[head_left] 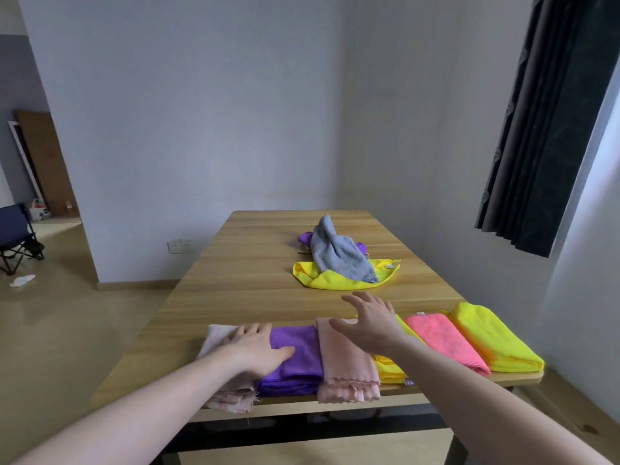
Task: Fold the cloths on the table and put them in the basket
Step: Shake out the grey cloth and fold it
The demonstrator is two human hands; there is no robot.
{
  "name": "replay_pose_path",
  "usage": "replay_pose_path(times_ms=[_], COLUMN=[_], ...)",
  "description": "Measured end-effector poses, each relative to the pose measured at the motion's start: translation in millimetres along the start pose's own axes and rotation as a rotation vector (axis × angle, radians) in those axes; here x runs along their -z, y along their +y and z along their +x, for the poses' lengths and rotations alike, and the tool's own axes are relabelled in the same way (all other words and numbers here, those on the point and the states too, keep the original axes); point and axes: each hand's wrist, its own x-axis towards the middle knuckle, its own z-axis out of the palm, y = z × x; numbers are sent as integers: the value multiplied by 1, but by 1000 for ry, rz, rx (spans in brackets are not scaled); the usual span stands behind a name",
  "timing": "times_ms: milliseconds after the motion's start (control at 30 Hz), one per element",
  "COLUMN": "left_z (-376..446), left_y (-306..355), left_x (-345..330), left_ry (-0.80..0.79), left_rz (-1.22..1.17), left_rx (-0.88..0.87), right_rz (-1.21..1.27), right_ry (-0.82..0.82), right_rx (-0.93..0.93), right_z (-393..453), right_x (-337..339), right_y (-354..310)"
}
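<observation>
Cloths folded so far sit in a row along the near edge of the desk (235, 290), right under my hands. My left grip (258, 350) lies flat and wide, fingers straight, resting across a pale beige cloth (218, 337) and the purple cloth (295, 360) beside it, thumb on the purple. My right grip (369, 325) hovers spread wide and empty above the pink scalloped cloth (345, 367), with a folded yellow cloth (389, 369) partly hidden beneath that wrist. Further right of it lie a coral cloth (446, 340) and a bright yellow cloth (496, 340), both folded.

Ahead of the right grip, well apart from the row, three unfolded cloths are heaped: a grey cloth (339, 253) draped over a crumpled yellow cloth (332, 280) and a second purple cloth (305, 237) behind. I see no basket from this view.

I judge I'm between folds, one piece just smoothed down. Next, I reckon, the right grip should reach forward to the heap, pinch the grey one by a corner and drag it free without pulling the yellow along.
</observation>
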Motion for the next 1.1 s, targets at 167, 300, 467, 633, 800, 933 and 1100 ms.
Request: replay_pose_path(times_ms=[167,300,467,633,800,933,1100], left_z=[11,37,84,136,170,188,202], left_y=[14,40,73,105,125,137,146], left_x=[10,37,56,59,48,37,30], left_ry=[64,184,229,241,217,166,107], left_rz=[34,14,-59,-23,55,92,142], left_rx=[18,-24,-107,-257,-277,-261,-207], right_rz=[-9,-16,0,9,-20,-35,-27], right_ry=[4,12,6,68,87,94,103], right_rx=[-28,-70,-92,-65,-55,-52,-56], right_z=[7,13,4,3,5,6,6], right_x=[-1,-6,-35,-39,-44,-47,-48], right_y=[35,56,71,76,77,77,81])
